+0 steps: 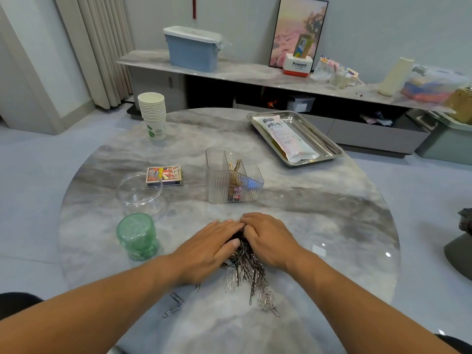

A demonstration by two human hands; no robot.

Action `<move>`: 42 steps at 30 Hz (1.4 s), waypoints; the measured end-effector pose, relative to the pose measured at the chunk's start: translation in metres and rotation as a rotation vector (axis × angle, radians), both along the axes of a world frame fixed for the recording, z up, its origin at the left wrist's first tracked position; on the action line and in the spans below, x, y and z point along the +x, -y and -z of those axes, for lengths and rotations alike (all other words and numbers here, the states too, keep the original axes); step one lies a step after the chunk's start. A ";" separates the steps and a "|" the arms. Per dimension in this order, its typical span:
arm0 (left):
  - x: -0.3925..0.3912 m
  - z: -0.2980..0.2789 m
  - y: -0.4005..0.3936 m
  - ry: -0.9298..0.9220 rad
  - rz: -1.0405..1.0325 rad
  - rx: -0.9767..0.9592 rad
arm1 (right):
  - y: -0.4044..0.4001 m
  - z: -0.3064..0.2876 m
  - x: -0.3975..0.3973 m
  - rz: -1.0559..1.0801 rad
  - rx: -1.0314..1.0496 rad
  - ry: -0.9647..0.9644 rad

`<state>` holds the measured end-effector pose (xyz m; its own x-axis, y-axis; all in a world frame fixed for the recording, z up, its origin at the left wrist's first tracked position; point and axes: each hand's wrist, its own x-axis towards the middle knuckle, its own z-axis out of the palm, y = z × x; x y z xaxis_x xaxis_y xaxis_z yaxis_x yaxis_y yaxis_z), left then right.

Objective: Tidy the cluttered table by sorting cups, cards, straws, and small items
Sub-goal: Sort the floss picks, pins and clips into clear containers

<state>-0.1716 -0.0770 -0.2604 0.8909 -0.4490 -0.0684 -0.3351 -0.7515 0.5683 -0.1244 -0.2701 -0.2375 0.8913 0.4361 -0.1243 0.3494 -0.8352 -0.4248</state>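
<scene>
Both hands, left [209, 249] and right [268, 238], lie flat-fingered on one paper-clip heap [245, 274] at the bench's [319, 213] six o'clock; two stray clips [173, 305] at seven; one cup stack [153, 116] at eleven.

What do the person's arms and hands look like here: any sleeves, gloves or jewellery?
Both forearms are bare up to the frame edge, with no sleeves in view. The left hand and right hand wear no gloves; no rings, watch or bracelets show.

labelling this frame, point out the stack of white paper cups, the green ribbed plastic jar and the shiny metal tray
stack of white paper cups [154, 116], head view, side of stack
green ribbed plastic jar [138, 237], head view, front wall
shiny metal tray [329, 143], head view, right rim
</scene>
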 end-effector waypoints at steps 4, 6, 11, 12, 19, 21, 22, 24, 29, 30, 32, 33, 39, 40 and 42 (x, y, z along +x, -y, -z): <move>-0.009 -0.028 -0.004 -0.115 0.069 -0.113 | 0.014 -0.019 -0.015 -0.035 0.055 -0.127; -0.015 -0.042 -0.010 -0.096 0.138 0.020 | 0.023 -0.027 -0.022 -0.035 0.062 -0.169; -0.032 -0.061 -0.043 -0.237 0.224 0.490 | 0.037 -0.035 -0.043 -0.130 -0.109 -0.225; -0.035 -0.060 -0.049 -0.264 0.240 0.525 | 0.039 -0.032 -0.047 -0.167 -0.156 -0.219; -0.024 -0.035 -0.070 -0.284 0.178 0.413 | 0.052 -0.015 -0.048 -0.165 -0.178 -0.086; -0.020 -0.031 -0.070 -0.233 0.151 0.364 | 0.056 -0.011 -0.042 -0.074 -0.081 -0.083; -0.018 -0.028 -0.066 -0.195 0.120 0.327 | 0.057 -0.009 -0.040 -0.049 -0.061 -0.095; -0.014 -0.024 -0.053 -0.119 0.053 0.241 | 0.058 -0.012 -0.037 -0.028 -0.046 -0.161; -0.004 -0.029 -0.018 -0.070 0.083 0.219 | 0.044 -0.028 -0.027 0.079 0.075 -0.146; -0.002 -0.034 -0.014 -0.067 0.067 0.206 | 0.039 -0.028 -0.026 0.075 0.022 -0.101; 0.003 -0.041 -0.005 -0.016 0.033 0.221 | 0.029 -0.025 -0.024 0.056 -0.060 -0.091; 0.005 -0.042 0.000 0.012 0.019 0.252 | 0.025 -0.023 -0.024 0.058 -0.085 -0.104; 0.013 -0.035 0.019 0.026 -0.073 0.303 | 0.017 -0.023 -0.015 0.125 -0.116 -0.190; 0.014 -0.035 0.020 0.026 -0.081 0.303 | 0.015 -0.022 -0.015 0.120 -0.136 -0.183; 0.015 -0.035 0.021 0.041 -0.086 0.318 | 0.012 -0.022 -0.015 0.100 -0.182 -0.150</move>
